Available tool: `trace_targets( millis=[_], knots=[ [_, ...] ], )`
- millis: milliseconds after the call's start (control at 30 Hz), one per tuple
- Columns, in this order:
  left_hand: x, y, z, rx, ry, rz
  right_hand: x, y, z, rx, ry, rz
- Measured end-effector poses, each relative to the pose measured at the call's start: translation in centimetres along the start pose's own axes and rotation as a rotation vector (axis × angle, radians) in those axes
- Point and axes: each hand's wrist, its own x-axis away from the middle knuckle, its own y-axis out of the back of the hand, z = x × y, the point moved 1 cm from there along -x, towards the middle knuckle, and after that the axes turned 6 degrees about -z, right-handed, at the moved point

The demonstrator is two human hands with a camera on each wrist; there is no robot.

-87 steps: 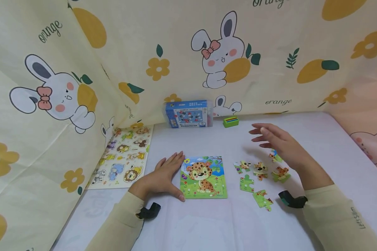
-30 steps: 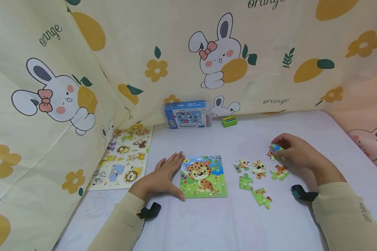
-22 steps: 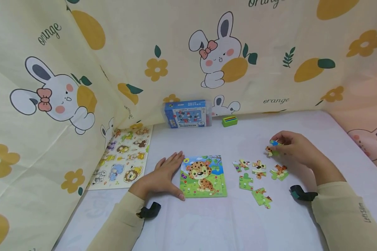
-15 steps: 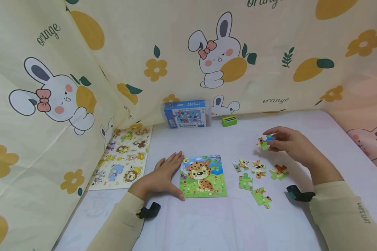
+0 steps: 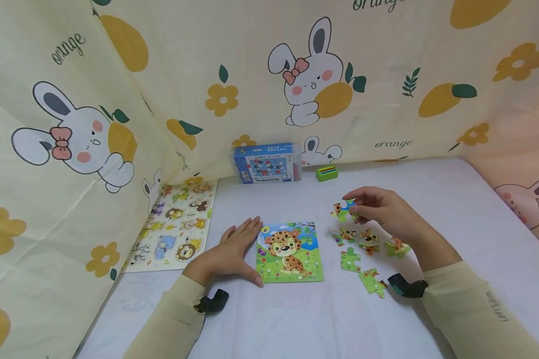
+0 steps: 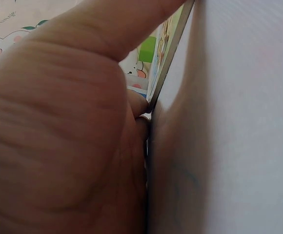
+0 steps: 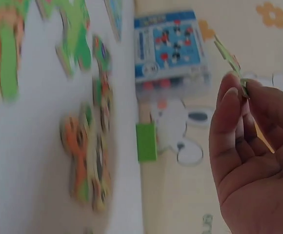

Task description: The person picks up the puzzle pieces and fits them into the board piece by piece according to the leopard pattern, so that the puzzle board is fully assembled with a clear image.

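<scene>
Puzzle piece (image 5: 343,211) sits pinched in your right hand (image 5: 388,212), near 5 loose pieces (image 5: 350,260). Your left hand (image 5: 230,255), fingers extended, touches the leopard board (image 5: 290,255).

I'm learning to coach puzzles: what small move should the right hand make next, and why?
Probably carry the puzzle piece left toward the leopard board: the right hand pinches it clear of the table, not yet over the board, whose edge the left hand touches.
</scene>
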Motion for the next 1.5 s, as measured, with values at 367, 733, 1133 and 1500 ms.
trace_targets(
  millis=[367, 733, 1133, 1500],
  knots=[
    [0.1, 0.1, -0.1, -0.003, -0.009, -0.005, -0.1, -4.7, 1.1, 0.009, 0.008, 0.000],
    [0.0, 0.0, 0.1, -0.013, 0.008, 0.003, -0.3, -9.4, -0.1, -0.022, -0.096, 0.128],
    [0.1, 0.1, -0.1, -0.010, 0.000, -0.002, -0.1, -10.3, -1.1, 0.042, -0.127, 0.161],
    [0.1, 0.2, -0.2, -0.006, 0.003, 0.001, -0.1, -10.2, -1.3, 0.063, -0.117, 0.169]
  ],
)
